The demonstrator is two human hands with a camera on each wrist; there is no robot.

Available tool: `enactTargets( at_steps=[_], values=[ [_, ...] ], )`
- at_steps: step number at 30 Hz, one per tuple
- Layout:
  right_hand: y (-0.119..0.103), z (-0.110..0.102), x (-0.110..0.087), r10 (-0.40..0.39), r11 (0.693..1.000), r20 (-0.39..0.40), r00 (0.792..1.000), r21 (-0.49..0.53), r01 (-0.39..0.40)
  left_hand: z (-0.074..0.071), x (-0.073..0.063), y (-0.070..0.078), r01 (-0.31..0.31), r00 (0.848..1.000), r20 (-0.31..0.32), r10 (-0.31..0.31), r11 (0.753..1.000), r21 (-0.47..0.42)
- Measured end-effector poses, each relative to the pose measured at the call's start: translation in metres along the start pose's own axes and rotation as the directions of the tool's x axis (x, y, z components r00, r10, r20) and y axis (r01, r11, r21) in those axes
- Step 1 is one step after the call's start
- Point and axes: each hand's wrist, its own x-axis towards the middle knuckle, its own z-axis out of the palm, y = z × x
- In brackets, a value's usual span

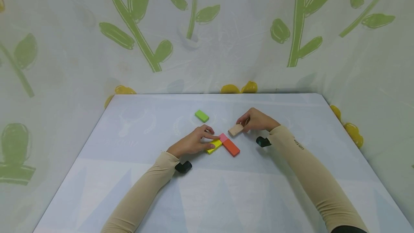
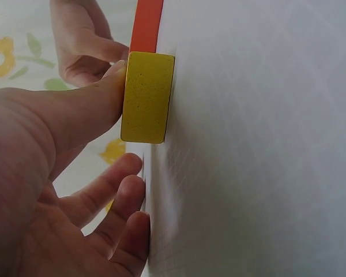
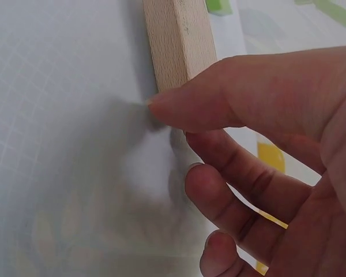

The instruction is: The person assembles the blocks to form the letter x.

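In the head view, my left hand (image 1: 192, 141) rests its thumb on a yellow block (image 1: 216, 146), its index finger stretched toward a small pink block (image 1: 223, 137). An orange-red block (image 1: 231, 148) lies at an angle against the pink and yellow blocks. My right hand (image 1: 258, 119) pinches the end of a plain wooden block (image 1: 235, 130), just beyond this group and apart from it. Close up in the left wrist view, the thumb lies on the yellow block (image 2: 147, 98) while the other visible fingers spread loosely. Thumb and fingertips hold the wooden block (image 3: 179, 40) in the right wrist view.
A light green block (image 1: 202, 115) lies alone farther back on the white table (image 1: 207, 204). Behind the table's far edge hangs a pale cloth (image 1: 233, 46) printed with green leaves and yellow flowers. Dark wrist cameras (image 1: 183, 167) sit by both sleeves.
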Motion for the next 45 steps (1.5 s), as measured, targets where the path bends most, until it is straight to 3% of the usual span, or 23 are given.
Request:
enactTargets(
  at_steps=[45],
  values=[
    [-0.0051, 0.0089, 0.004, -0.018, 1.0, 0.011, 1.0, -0.021, 0.019, -0.0008, 0.0002, 0.001, 0.003, 1.0, 0.005, -0.003, 1.0, 0.006]
  ],
)
